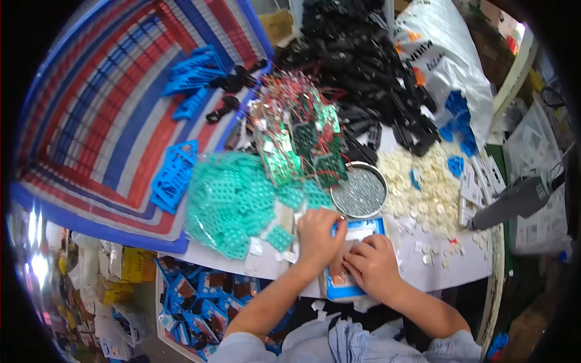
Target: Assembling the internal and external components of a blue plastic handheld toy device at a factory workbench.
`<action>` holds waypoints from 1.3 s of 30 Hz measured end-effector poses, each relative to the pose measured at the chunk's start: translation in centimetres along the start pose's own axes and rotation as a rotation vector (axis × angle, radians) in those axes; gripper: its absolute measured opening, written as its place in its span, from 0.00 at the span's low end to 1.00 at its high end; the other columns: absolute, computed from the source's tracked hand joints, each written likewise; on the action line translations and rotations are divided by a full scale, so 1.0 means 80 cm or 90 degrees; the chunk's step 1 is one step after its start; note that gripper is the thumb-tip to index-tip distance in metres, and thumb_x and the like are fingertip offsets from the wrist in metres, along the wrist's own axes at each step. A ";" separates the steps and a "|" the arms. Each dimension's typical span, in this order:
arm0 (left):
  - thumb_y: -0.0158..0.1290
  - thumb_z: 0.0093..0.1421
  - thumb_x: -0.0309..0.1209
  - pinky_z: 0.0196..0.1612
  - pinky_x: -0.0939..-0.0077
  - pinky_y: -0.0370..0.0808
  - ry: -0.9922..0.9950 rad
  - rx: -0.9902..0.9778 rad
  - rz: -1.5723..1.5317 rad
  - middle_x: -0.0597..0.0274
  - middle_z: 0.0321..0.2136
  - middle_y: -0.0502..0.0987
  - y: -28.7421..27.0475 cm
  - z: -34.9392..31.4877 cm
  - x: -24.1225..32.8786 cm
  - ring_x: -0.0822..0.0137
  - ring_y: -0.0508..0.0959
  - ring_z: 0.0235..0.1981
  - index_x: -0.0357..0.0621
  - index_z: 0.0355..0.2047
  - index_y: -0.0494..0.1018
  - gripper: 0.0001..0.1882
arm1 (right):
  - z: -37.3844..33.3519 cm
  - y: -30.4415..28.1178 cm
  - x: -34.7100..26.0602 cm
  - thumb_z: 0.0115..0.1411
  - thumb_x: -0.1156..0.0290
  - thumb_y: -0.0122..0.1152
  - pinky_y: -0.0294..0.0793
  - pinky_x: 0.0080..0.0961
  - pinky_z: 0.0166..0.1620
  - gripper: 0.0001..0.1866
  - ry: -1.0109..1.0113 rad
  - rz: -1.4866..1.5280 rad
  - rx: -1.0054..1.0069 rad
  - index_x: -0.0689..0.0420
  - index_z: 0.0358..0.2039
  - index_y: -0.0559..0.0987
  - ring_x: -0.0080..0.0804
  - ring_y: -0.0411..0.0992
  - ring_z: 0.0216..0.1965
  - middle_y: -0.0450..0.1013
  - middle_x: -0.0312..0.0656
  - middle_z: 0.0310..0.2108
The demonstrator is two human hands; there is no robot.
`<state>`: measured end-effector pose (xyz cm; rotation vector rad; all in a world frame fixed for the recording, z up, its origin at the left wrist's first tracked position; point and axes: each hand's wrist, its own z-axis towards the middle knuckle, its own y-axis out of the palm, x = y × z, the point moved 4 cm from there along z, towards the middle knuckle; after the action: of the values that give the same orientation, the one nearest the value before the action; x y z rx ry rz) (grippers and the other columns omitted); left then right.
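Observation:
In front of me lies a blue-framed rectangular piece [338, 293] with a brown, shiny inner part and a pale upper section. My left hand [319, 238] is at its upper left edge, thumb and fingertips closed around something too small to name. Over the right side of the same piece my right hand [374, 266] rests, its fingers bent and pressed together near the brown part; what they grip is hidden. Just beyond both hands stands a round metal tin [384, 195] full of small silvery pieces that look like screws.
Left of the hands are turquoise perforated pieces [233, 199] in a clear bag. Green circuit boards [278, 154] with red wires, black plastic parts [357, 66] and cream-coloured small parts [417, 181] are heaped beyond. A striped crate [181, 245] stands left; a grey tool [511, 202] juts in right.

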<state>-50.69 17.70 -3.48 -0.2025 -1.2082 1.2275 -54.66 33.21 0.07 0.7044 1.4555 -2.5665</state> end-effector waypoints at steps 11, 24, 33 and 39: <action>0.61 0.55 0.26 0.38 0.67 0.72 0.073 -0.017 -0.169 0.60 0.30 0.80 -0.010 0.007 0.017 0.61 0.77 0.32 0.42 0.32 0.79 0.05 | 0.033 -0.049 0.043 0.48 0.76 0.62 0.72 0.42 0.42 0.16 -0.006 0.068 0.001 0.59 0.41 0.79 0.52 0.71 0.41 0.74 0.49 0.40; 0.57 0.58 0.21 0.27 0.84 0.64 -0.219 -0.178 -0.388 0.71 0.21 0.74 -0.009 -0.006 0.002 0.83 0.66 0.21 0.37 0.36 0.77 0.05 | 0.077 -0.025 0.093 0.48 0.81 0.58 0.76 0.41 0.46 0.17 -0.065 0.137 -0.047 0.57 0.40 0.81 0.49 0.74 0.41 0.76 0.44 0.39; 0.59 0.55 0.23 0.23 0.79 0.60 -0.174 -0.179 -0.293 0.68 0.18 0.69 -0.013 -0.003 0.003 0.78 0.63 0.17 0.41 0.34 0.77 0.05 | 0.076 -0.007 0.095 0.49 0.76 0.63 0.76 0.39 0.41 0.08 -0.045 0.033 -0.057 0.59 0.32 0.79 0.47 0.74 0.38 0.73 0.46 0.32; 0.59 0.56 0.23 0.30 0.73 0.65 0.111 -0.120 -0.115 0.65 0.26 0.76 -0.007 0.010 0.018 0.67 0.72 0.24 0.43 0.35 0.77 0.06 | 0.043 -0.024 0.070 0.48 0.75 0.62 0.77 0.39 0.40 0.05 0.012 -0.067 -0.179 0.60 0.28 0.80 0.48 0.75 0.37 0.73 0.49 0.31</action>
<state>-51.21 18.24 -1.91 -0.3258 -1.1632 0.9198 -61.40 32.09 0.57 0.6272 1.8557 -2.3597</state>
